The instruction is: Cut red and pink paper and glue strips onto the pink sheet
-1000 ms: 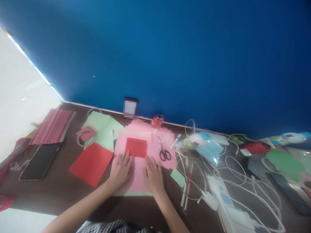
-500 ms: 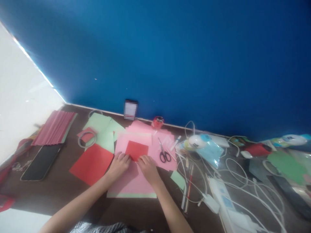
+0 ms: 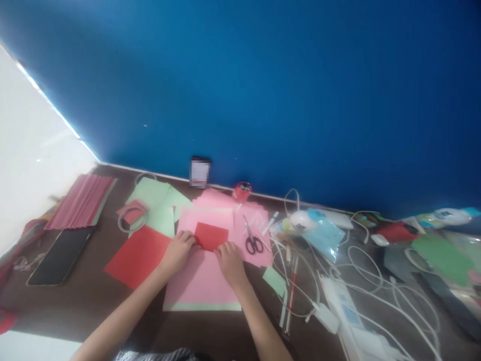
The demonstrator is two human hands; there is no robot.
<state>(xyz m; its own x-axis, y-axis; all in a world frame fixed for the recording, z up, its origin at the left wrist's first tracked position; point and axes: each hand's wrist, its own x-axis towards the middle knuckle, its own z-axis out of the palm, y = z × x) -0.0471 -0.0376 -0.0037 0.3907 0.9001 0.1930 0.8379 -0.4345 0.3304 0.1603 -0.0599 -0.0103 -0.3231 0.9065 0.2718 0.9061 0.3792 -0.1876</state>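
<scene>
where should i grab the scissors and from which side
Best by the handles, probably from the near side with the right hand: the scissors lie on pink paper, handles nearest you, blades pointing away.

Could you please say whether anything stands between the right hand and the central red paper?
Nothing visible does: the right hand is at the near edge of the central red paper; the scissors lie to the right.

Left hand [image 3: 182,249], right hand [image 3: 230,260], touching small red paper [image 3: 211,235], pink sheet [image 3: 203,286] beneath; scissors [image 3: 254,245] nearby, blue wall [image 3: 240,90] behind
</scene>
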